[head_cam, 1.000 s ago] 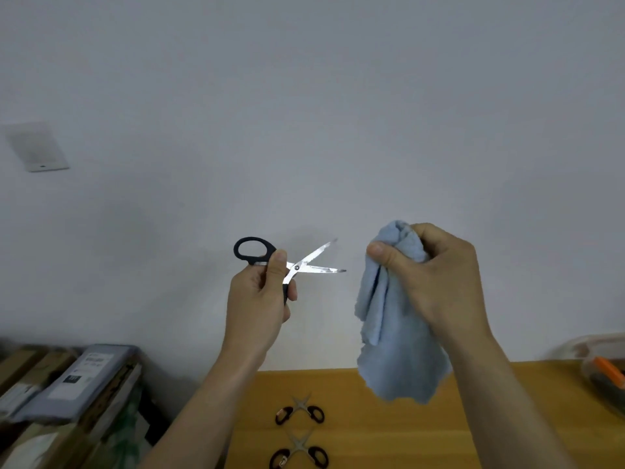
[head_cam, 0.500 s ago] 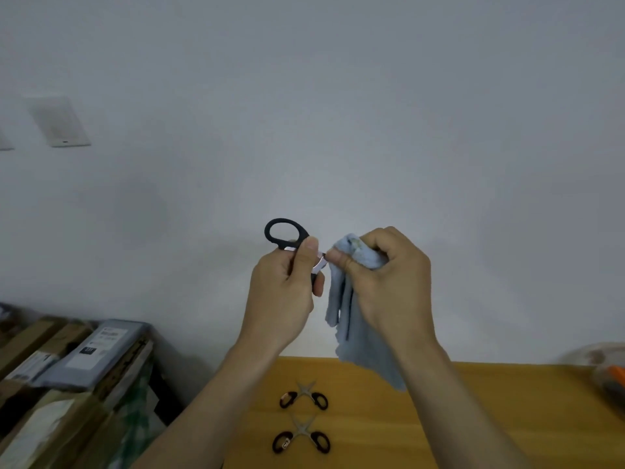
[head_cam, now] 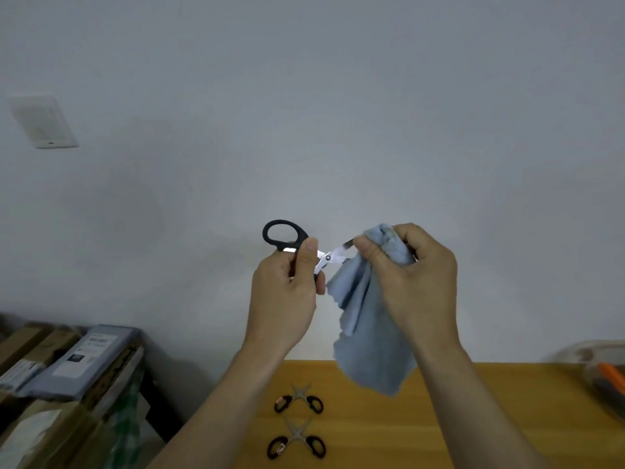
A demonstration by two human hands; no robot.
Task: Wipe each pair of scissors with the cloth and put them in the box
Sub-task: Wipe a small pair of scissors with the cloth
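My left hand (head_cam: 287,292) grips the handles of black-handled scissors (head_cam: 284,236), raised in front of the wall with the blades pointing right. My right hand (head_cam: 416,275) pinches a blue-grey cloth (head_cam: 368,333) around the blades; only the part near the pivot shows, the tips are hidden in the cloth. The rest of the cloth hangs down over the table. Two small open scissors lie on the yellow table (head_cam: 473,418), one (head_cam: 299,399) farther and one (head_cam: 297,441) nearer. A clear box (head_cam: 575,355) with orange and dark items inside stands at the right edge.
Stacked cardboard boxes and a grey parcel (head_cam: 81,360) sit to the left, beside the table. A white wall plate (head_cam: 44,121) hangs on the wall at upper left.
The right hand brought the cloth over to the scissor blades and closed around them; now it has slid outward along the blades, baring the pivot. The left hand keeps holding the scissors.
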